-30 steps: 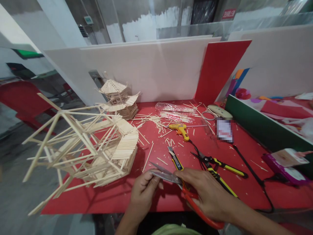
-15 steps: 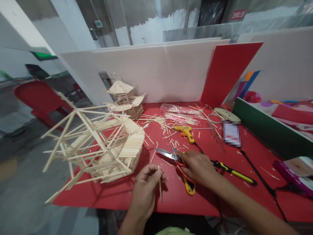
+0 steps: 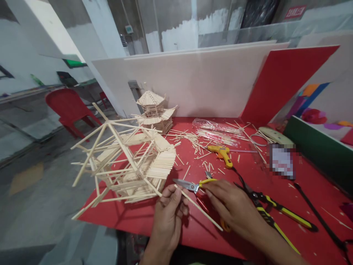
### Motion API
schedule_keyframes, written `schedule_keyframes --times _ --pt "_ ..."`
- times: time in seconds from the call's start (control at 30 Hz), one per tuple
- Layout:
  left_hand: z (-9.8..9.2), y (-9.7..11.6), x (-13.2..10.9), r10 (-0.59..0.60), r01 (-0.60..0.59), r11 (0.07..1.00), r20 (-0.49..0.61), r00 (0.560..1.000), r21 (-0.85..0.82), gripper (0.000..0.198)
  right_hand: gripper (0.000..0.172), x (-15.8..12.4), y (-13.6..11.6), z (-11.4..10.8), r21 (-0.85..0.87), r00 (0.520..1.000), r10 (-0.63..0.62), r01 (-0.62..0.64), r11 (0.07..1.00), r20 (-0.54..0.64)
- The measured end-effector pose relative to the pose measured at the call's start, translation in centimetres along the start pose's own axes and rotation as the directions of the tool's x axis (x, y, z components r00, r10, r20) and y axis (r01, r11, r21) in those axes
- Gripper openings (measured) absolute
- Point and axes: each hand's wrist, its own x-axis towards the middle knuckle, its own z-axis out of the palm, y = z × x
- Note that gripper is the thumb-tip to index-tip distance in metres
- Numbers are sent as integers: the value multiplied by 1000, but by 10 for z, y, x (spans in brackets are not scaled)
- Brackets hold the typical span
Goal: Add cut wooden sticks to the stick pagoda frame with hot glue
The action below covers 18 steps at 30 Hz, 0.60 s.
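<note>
My left hand (image 3: 169, 211) is closed, pinching a thin wooden stick (image 3: 202, 211) between thumb and fingers. The stick slants down to the right, in front of my right hand (image 3: 230, 200). That hand grips scissors (image 3: 190, 185) with red and yellow handles; their blades point left, just above my left fingertips. Left of my hands stands a large open frame of wooden sticks (image 3: 129, 158), with a slatted roof-like section on its right side. Behind it is a smaller stick pagoda (image 3: 154, 110) with tiered roofs.
Loose sticks (image 3: 190, 140) and a plastic bag of sticks (image 3: 217, 130) lie on the red tabletop (image 3: 190, 235). A yellow glue gun (image 3: 222, 152) rests beyond my right hand. Yellow-and-black pliers (image 3: 275, 209) lie to the right. White boards (image 3: 187, 84) stand at the back.
The scissors have swung round, with the yellow handle now uppermost, and their blades are nearer my left hand. The stick in my left hand now shows longer and slants right. The view has shifted.
</note>
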Motion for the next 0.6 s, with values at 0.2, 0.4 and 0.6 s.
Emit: schedule_keyframes --times 0.2,0.4,0.6 --pt "1 0 -1 61 -62 997 -37 997 -44 36 24 -23 -12 11 377 983 112 -50 925 -143" --pt "4 2 -8 69 -72 995 -56 996 -67 33 14 -15 -14 22 392 948 90 39 919 -306" --pt "3 -5 -13 104 -103 995 -14 995 12 33 23 -12 -21 27 389 988 11 51 920 -157"
